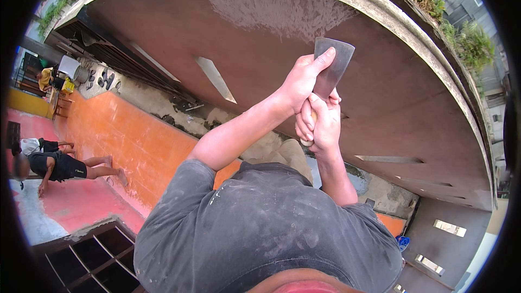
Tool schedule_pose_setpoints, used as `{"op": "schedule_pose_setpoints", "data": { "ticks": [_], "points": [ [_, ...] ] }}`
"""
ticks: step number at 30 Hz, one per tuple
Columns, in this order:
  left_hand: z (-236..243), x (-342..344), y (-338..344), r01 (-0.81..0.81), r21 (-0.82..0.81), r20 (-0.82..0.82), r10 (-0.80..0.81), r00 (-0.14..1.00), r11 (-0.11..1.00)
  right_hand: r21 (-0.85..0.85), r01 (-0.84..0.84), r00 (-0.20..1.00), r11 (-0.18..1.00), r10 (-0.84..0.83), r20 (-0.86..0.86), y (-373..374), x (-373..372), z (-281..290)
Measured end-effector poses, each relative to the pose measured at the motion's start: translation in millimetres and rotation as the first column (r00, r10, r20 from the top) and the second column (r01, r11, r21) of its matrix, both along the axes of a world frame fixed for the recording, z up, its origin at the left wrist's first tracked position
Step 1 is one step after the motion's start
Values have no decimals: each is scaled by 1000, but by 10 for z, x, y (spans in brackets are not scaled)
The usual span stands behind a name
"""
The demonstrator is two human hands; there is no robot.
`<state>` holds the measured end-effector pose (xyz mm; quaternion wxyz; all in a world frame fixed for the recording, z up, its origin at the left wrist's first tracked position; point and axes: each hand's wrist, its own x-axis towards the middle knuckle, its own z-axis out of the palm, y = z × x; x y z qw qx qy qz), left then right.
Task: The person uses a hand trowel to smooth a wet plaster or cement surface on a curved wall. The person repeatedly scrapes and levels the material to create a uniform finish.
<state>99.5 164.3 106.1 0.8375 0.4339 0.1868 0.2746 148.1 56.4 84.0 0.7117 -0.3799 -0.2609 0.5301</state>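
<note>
A scraper (337, 65) with a wide metal blade and a pale handle is held up in front of a brown wall (260, 59). Wrapped round its handle is my right hand (325, 125), with the handle's end showing below the fingers. My left hand (302, 84) grips the lower blade just above, its thumb pressed flat on the metal and its other fingers mostly hidden behind. The blade's broad edge points up, near a pale scraped patch (277, 5) at the top of the wall. Whether the edge touches the wall I cannot tell.
A pale ledge (412, 38) curves along the wall's top, with plants (472, 49) beyond it. Slots (216, 80) pierce the wall. Two people (59, 165) are on the orange and pink floor (125, 135) at the left. A dark metal grid (89, 258) lies at lower left.
</note>
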Motion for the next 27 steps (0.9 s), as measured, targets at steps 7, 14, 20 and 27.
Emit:
{"op": "schedule_pose_setpoints", "data": {
  "ticks": [7, 14, 20, 27],
  "points": [
    [-21, 47, 13, -42, 27, 13, 41, 999, 999, 47, -39, 999, 998, 38, 18, 59, 97, -96],
    [13, 45, 48, 5, 5, -16, -5, 1000, 1000, -33, -22, 999, 999, 21, -38, 77, 81, -68],
    [-3, 59, 25, -43, 62, 57, 40, 998, 997, 14, 9, 1000, 1000, -9, -2, 50, 46, -9],
    [145, 69, 155, -126, 166, 210, 89, 974, 978, 131, -31, 999, 991, 29, 21, 206, 110, 147]
  ]
}}
